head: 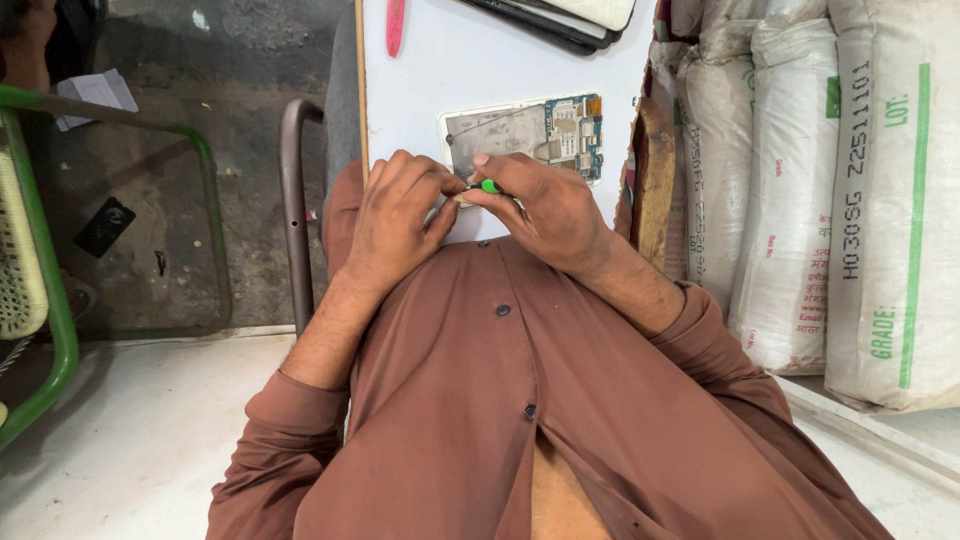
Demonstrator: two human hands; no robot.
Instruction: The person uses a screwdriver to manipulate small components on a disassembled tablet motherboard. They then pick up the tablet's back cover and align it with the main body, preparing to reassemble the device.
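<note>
An opened phone (pixel 520 135) lies on a white board (pixel 450 60), its metal back plate and blue circuit board exposed. My left hand (pixel 395 215) rests at the phone's near left corner, fingers curled and pinching at its edge. My right hand (pixel 545 205) grips a small tool with a green handle (pixel 489 186) between thumb and fingers, right beside the left fingertips. The tool's tip is hidden between my hands. Both hands sit over the board's near edge, above my brown shirt.
Several dark devices (pixel 560 15) are stacked at the board's far edge, with a pink tool (pixel 395 25) to their left. White sacks (pixel 830 190) stand on the right. A metal chair frame (pixel 292 200) and a green frame (pixel 60 300) stand on the left.
</note>
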